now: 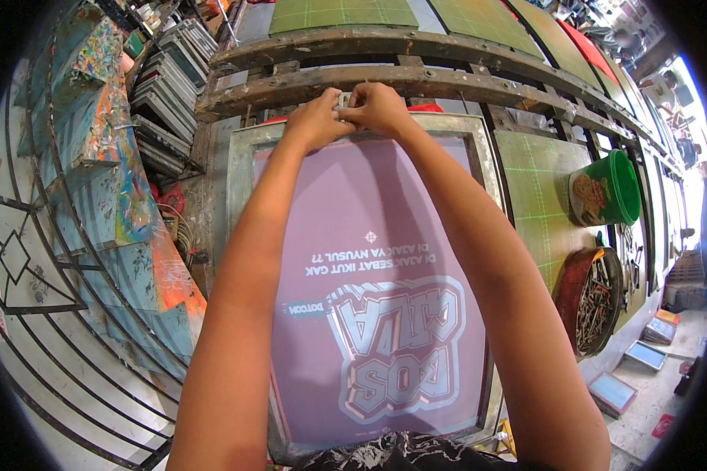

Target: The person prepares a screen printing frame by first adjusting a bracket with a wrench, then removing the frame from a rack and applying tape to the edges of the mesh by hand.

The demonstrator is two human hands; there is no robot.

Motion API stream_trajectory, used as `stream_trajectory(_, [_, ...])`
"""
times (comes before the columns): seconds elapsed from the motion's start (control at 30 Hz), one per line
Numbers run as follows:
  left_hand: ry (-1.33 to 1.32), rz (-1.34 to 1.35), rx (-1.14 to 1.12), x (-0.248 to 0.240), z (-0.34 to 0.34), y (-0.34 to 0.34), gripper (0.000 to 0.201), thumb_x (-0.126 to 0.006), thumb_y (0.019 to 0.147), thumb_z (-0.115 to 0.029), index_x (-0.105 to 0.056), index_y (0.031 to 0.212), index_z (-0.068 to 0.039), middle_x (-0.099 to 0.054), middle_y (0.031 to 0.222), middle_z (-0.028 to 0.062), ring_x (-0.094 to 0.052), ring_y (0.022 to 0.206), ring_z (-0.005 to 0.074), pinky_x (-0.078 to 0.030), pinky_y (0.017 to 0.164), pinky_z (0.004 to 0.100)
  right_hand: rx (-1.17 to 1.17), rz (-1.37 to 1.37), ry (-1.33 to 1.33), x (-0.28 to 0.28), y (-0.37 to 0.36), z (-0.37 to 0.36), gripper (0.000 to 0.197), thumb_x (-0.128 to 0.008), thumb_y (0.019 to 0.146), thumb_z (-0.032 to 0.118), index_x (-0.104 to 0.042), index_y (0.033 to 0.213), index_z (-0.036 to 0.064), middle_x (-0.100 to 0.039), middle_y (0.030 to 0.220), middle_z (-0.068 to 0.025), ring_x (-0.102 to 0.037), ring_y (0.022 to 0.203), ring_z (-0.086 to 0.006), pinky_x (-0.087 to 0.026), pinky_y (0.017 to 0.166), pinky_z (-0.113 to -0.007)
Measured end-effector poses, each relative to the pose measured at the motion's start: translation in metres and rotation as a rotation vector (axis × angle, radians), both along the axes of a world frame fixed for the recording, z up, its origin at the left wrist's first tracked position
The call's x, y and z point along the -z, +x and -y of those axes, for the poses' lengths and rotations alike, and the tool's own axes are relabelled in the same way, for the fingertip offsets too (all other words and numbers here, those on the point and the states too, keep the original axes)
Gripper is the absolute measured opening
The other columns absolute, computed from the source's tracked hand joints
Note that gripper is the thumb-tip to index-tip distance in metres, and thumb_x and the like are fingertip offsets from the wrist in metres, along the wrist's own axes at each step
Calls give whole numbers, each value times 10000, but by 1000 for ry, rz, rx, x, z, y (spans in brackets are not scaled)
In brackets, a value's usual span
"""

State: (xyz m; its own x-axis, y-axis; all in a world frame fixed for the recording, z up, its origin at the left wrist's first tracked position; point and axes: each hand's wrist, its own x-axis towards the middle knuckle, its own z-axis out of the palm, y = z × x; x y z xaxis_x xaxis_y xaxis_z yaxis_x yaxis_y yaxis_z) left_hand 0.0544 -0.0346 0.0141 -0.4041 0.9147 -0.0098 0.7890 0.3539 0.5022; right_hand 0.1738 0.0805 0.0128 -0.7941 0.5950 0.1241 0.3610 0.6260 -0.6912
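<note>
A screen-printing frame (pixel 479 169) lies flat in front of me, its purple mesh (pixel 346 196) bearing pale stencil lettering that reads upside down. Both my arms reach over it to the middle of its far edge. There my left hand (pixel 316 122) and my right hand (pixel 379 111) meet with bent fingers, closed around a small pale metal piece (pixel 343 100). My fingers cover most of that piece, so its exact kind is hidden. Bits of red material (pixel 424 108) show just beyond the frame's far edge, beside my right hand.
Stained rails (pixel 322 81) run across beyond the frame. To the right are a green bucket (pixel 622 188) and a round container full of bolts or screws (pixel 593 302), near green gridded boards (pixel 526 169). Stacked frames (pixel 165 94) and a black metal grille (pixel 63 310) stand left.
</note>
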Motion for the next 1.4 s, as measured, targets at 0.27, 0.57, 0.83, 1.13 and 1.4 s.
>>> stream_trajectory(0.27, [19,-1,-1,3,-2,0,771,-742,686,-385,-452,1337,-92,-593,1290,156,-562,1192,334,-442,976,407,-69,-104,-126,18,-2,-15,311,-816,660,351,-699,712,68,-670,673,-118,-657,637,-272,-510,631,-370])
stream_trajectory(0.57, [14,-17,1,5,-2,-2,755,-729,683,-374,-455,1330,-99,-596,1278,163,-569,1174,342,-456,958,409,-12,-229,50,10,7,4,285,-789,684,345,-696,704,76,-673,697,-112,-663,721,-296,-510,677,-385])
stream_trajectory(0.83, [24,-21,-4,7,-3,-2,741,-722,689,-360,-457,1334,-109,-590,1293,158,-574,1173,335,-459,958,413,168,-65,48,5,4,15,330,-805,668,370,-676,659,66,-656,652,-129,-657,684,-308,-508,667,-387])
stream_trajectory(1.13, [84,-37,6,13,-3,-3,827,-761,675,-579,-504,1280,-77,-623,1243,163,-593,1147,333,-470,938,410,365,-537,34,27,51,29,226,-767,757,194,-673,891,39,-588,852,-132,-590,714,-275,-479,675,-375])
stream_trajectory(1.4, [61,-10,28,8,-3,-1,866,-762,688,-582,-477,1320,-62,-607,1267,172,-574,1190,314,-451,966,408,77,-304,149,9,54,7,170,-707,783,134,-718,941,74,-664,888,-156,-651,809,-312,-514,739,-396])
